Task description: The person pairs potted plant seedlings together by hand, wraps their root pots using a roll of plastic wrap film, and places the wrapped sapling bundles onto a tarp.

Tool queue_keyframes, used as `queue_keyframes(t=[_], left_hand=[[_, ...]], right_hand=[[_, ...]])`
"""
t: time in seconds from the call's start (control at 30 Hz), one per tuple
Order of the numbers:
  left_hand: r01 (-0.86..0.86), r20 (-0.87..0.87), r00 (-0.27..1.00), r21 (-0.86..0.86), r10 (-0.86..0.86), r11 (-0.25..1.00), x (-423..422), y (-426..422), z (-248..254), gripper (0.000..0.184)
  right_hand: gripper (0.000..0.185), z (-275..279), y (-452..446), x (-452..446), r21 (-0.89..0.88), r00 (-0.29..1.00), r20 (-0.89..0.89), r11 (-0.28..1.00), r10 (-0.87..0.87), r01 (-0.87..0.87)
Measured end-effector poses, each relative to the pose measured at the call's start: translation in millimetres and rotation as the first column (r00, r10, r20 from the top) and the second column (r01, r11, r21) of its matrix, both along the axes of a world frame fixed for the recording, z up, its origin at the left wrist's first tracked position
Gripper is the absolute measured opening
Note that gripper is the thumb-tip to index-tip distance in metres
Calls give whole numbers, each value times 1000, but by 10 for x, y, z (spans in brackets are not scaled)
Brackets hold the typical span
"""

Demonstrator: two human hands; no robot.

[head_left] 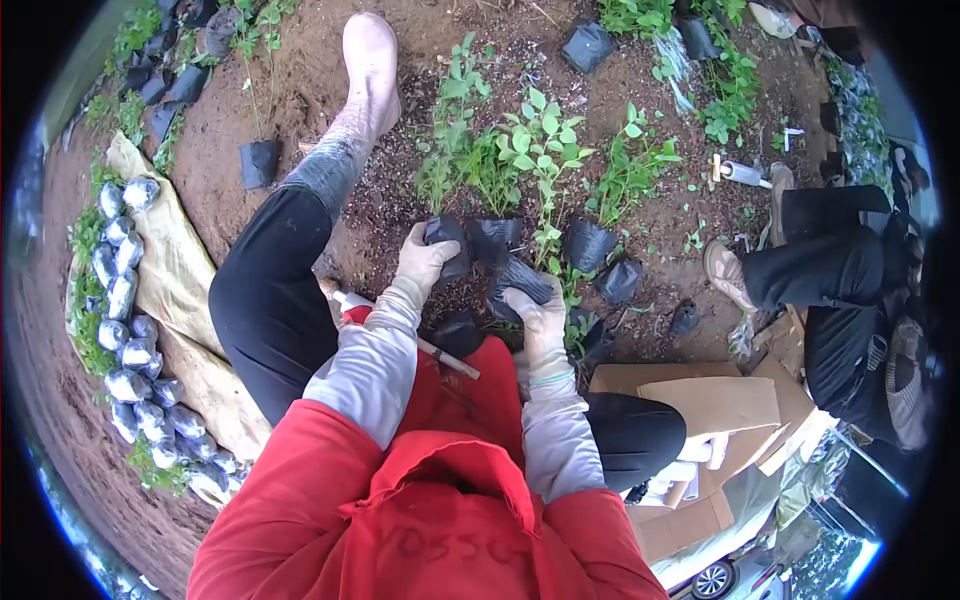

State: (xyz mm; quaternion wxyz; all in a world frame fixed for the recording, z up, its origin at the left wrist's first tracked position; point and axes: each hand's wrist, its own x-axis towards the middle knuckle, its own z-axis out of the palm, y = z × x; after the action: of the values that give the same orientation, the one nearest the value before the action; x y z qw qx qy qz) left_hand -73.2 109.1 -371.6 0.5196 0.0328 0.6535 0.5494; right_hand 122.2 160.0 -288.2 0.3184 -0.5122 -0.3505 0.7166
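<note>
I log the left hand (424,264) with fingers curled on the left flank of a black planter bag (457,262), its thumb across the front, and the right hand (540,318) clasping a ribbed black bag (522,280), which extends up and left from the thumb. Between and just beyond them I note a third black bag (493,237), with leafy seedlings (543,143) farther out; hidden fingertips prevent my judging the grip underneath. Right of the knees: an open cardboard box (715,395).
</note>
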Motion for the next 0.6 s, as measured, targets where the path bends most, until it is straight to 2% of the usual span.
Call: queue_keyframes(t=[0.07, 0.1, 0.17, 0.27, 0.33, 0.4, 0.43, 0.5, 0.53, 0.6], left_hand=[[-52, 119, 992, 90, 41, 995, 90, -94, 425, 76], [-58, 134, 990, 128, 41, 990, 98, -143, 536, 78], [-43, 179, 984, 193, 8, 980, 140, -268, 694, 82], [50, 170, 983, 96, -65, 994, 84, -350, 776, 81], [3, 161, 987, 3, -3, 1000, 104, -317, 892, 73], [11, 112, 994, 43, -15, 999, 8, -326, 375, 70], [35, 74, 997, -6, -35, 999, -43, -302, 203, 66], [38, 12, 999, -23, -37, 999, -87, -204, -14, 56], [25, -75, 997, -67, -30, 997, -87, -160, -40, 54], [62, -89, 994, -38, -65, 997, -108, -75, -240, 58]], right_hand=[[41, 45, -79, 39, 35, 1000, -12, 999, -11, 11], [42, 153, -132, 40, 22, 1000, 15, 1000, -15, 15], [44, 169, -249, 113, 17, 999, -44, 1000, 6, -5], [47, 22, -345, 288, 14, 995, -91, 999, -30, 32], [48, 64, -318, 338, 42, 997, -1, 996, -73, 73], [49, 147, -239, 421, 61, 989, 52, 989, -136, 133], [50, 144, -178, 485, 84, 984, 1, 981, -178, 178], [49, 229, -39, 661, 118, 972, 65, 969, -224, 215], [48, 472, 20, 674, 149, 966, 103, 964, -236, 220], [44, 634, 187, 868, 194, 963, 129, 958, -237, 210]])
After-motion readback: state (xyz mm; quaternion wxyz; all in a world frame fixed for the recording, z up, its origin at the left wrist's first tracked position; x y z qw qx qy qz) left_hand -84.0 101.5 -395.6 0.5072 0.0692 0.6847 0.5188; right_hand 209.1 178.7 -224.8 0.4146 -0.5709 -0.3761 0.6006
